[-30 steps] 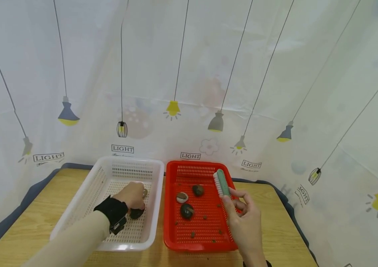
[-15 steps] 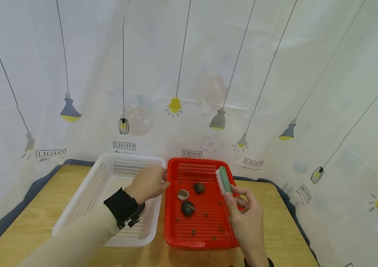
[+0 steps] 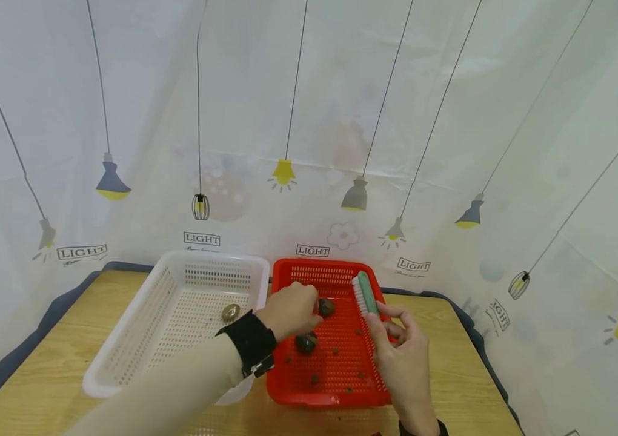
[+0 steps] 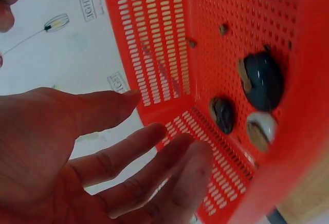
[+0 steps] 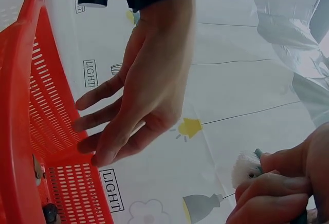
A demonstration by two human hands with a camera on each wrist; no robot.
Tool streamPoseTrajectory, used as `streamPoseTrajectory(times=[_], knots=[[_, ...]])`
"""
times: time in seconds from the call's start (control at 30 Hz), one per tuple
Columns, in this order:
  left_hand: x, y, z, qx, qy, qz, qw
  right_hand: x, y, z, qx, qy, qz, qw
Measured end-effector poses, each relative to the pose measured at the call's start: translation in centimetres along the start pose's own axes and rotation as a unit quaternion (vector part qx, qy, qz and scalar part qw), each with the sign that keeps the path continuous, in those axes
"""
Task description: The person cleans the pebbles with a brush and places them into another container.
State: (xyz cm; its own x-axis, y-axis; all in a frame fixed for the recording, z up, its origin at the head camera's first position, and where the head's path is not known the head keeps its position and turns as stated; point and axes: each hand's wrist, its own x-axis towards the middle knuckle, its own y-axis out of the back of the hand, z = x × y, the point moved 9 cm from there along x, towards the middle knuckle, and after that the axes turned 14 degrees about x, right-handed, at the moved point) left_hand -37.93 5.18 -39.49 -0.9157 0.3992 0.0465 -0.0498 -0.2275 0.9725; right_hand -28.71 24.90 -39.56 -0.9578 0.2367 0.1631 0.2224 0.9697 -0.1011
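My left hand (image 3: 291, 310) reaches over the red basket (image 3: 326, 399), its fingers spread and holding nothing in the left wrist view. Beneath it lie two dark stones, one farther back (image 3: 326, 307) and one nearer (image 3: 306, 344), both with brown patches. A white stone (image 4: 264, 125) with a brown patch shows in the left wrist view; the hand hides it from the head. At the basket's right side my right hand (image 3: 406, 366) grips a green scrubbing brush (image 3: 368, 298), white bristles turned left. A shiny brown stone (image 3: 230, 313) sits in the white basket (image 3: 96, 380).
Several small brown crumbs (image 3: 315, 379) are scattered over the red basket's floor. Both baskets stand side by side on a wooden table (image 3: 453, 363). Behind them rises a white sheet (image 3: 265, 91) printed with hanging lamps.
My left hand has left the dark stone in the white basket and moved right, over the rim, above the red basket. The right hand keeps the brush in almost the same place.
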Motion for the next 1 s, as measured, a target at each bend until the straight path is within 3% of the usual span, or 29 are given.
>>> streamPoseTrajectory(times=[0.33,0.6,0.73,0.8,1.0], knots=[[2.6,-3.4,2.1,0.020,-0.011,-0.032,0.9992,0.4,0.5,0.1,0.014,0.003,-0.002,0.9999],[2.7,-5.1,2.5,0.042,0.008,-0.063,0.9971,0.6,1.3,-0.1,0.012,0.010,0.009,0.9998],[3.6,-7.2,2.0,0.066,0.003,-0.057,0.9962,0.6,1.6,-0.5,0.005,0.016,0.017,0.9997],[5.1,-9.4,1.3,0.074,0.001,-0.062,0.9954,0.7,1.7,-0.6,0.004,0.020,0.017,0.9996],[11.3,-18.4,-2.1,0.130,0.000,-0.049,0.9903,0.6,1.9,-1.0,0.005,0.030,0.014,0.9994]])
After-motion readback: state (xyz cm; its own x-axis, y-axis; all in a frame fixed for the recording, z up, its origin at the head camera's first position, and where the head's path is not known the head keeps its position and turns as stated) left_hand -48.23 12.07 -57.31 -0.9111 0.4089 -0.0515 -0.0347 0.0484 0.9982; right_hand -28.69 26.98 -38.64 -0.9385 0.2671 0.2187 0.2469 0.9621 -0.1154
